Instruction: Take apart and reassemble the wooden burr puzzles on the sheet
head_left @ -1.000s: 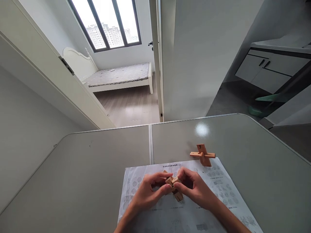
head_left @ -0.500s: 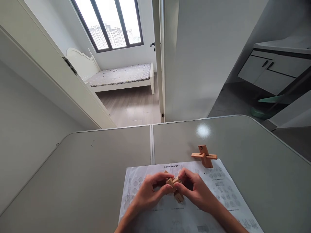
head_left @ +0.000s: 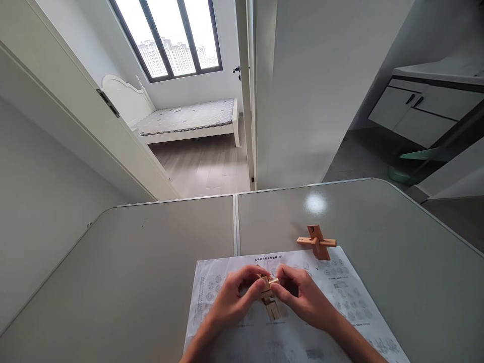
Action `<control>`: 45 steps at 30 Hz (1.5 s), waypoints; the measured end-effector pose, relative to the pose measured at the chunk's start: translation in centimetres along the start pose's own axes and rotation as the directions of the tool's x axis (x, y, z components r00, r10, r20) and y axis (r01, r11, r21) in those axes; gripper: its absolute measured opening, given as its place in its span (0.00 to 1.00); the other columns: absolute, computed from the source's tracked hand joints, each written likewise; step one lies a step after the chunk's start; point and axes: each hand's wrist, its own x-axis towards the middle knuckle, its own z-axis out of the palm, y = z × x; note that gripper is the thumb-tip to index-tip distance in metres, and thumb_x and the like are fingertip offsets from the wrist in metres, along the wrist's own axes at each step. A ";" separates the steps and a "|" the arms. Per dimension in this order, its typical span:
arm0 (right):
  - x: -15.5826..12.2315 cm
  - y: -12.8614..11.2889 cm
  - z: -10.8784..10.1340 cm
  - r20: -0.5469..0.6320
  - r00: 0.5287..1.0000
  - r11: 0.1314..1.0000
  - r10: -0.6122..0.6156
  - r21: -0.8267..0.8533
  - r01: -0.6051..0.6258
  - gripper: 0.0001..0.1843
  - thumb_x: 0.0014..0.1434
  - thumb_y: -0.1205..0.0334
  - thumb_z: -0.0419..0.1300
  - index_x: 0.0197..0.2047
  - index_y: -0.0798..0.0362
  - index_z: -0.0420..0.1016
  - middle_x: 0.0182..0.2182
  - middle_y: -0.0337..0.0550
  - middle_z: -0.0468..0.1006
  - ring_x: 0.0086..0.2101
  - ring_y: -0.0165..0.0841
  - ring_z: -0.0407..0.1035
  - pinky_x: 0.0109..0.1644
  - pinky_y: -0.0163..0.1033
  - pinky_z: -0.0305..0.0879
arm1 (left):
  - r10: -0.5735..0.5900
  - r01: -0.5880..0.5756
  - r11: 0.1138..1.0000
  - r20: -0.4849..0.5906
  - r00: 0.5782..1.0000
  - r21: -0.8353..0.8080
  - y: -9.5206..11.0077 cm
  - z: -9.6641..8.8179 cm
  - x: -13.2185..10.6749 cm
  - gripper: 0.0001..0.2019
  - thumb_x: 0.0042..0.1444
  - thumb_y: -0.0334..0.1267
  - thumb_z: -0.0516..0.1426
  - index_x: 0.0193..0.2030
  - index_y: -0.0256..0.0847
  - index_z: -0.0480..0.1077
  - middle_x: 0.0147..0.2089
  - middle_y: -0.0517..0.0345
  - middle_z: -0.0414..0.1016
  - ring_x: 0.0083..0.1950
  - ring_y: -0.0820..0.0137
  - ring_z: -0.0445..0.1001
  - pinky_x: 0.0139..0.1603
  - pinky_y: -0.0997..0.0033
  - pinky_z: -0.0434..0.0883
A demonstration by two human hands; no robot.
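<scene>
Above a printed sheet, my left hand [head_left: 240, 295] pinches one side of a small interlocking wooden puzzle [head_left: 272, 308]. My right hand [head_left: 300, 292] grips the other side, its thumb and forefinger on a thin wooden piece [head_left: 274, 281]. One block of the puzzle points down toward me with a dark mark on its face. My fingers hide part of the joint between the pieces. Farther off to the right stands a second wooden puzzle [head_left: 316, 243], with crossed pieces and dark marks, at the sheet's top edge.
The white sheet [head_left: 351, 297] with printed diagrams lies on a grey table [head_left: 151, 282]. A metal seam [head_left: 236, 227] runs across the table's middle. Beyond the far edge are a doorway, a bed [head_left: 189, 118] and a window; cabinets [head_left: 416, 101] stand at the right.
The wooden puzzle has turned slightly between my fingers, its lower block shifting left and facing up more. My hands stay in nearly the same place.
</scene>
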 end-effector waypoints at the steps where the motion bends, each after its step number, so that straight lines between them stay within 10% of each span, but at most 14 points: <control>1: 0.0 0.0 0.0 0.006 1.000 1.000 0.000 -0.002 0.000 0.23 0.70 0.42 0.58 0.30 0.49 0.62 0.24 0.32 0.61 0.26 0.30 0.54 0.29 0.37 0.52 | 0.001 -0.001 1.000 0.005 1.000 -0.006 0.0 0.0 0.0 0.19 0.71 0.54 0.56 0.50 0.40 0.78 0.34 0.56 0.80 0.36 0.68 0.77 0.41 0.70 0.72; 10: 0.2 0.4 0.0 -0.028 1.000 1.000 -0.003 0.025 0.004 0.27 0.73 0.38 0.52 0.29 0.48 0.56 0.22 0.31 0.58 0.24 0.30 0.54 0.29 0.38 0.50 | 0.018 -0.016 0.999 0.036 0.999 -0.039 -0.8 0.4 -0.5 0.38 0.44 0.43 0.76 0.62 0.49 0.68 0.48 0.56 0.78 0.45 0.63 0.79 0.49 0.66 0.78; 31: 0.2 0.2 0.1 -0.116 0.993 0.997 -0.010 0.077 0.019 0.26 0.74 0.38 0.51 0.31 0.48 0.63 0.21 0.33 0.64 0.23 0.31 0.57 0.29 0.38 0.54 | -0.022 0.014 0.996 -0.100 0.995 -0.083 -0.4 0.1 -0.1 0.30 0.51 0.43 0.71 0.60 0.45 0.71 0.53 0.51 0.82 0.53 0.56 0.82 0.56 0.60 0.78; 39: 0.3 -0.4 0.5 -0.207 0.964 0.952 -0.168 -0.287 0.104 0.06 0.67 0.59 0.64 0.43 0.47 0.70 0.41 0.43 0.74 0.38 0.39 0.69 0.43 0.42 0.68 | -0.103 0.034 0.959 -0.232 0.967 -0.280 -1.0 -0.5 0.4 0.31 0.53 0.48 0.71 0.61 0.50 0.68 0.58 0.53 0.81 0.55 0.58 0.82 0.60 0.59 0.78; 45: 0.2 0.0 1.0 -0.184 0.948 0.865 -0.258 -0.481 0.143 0.14 0.61 0.66 0.69 0.47 0.46 0.72 0.50 0.49 0.74 0.52 0.49 0.67 0.56 0.53 0.69 | -0.120 0.040 0.958 -0.270 0.955 -0.285 -1.0 -0.5 0.4 0.32 0.53 0.49 0.71 0.62 0.49 0.68 0.57 0.52 0.82 0.53 0.59 0.82 0.57 0.61 0.79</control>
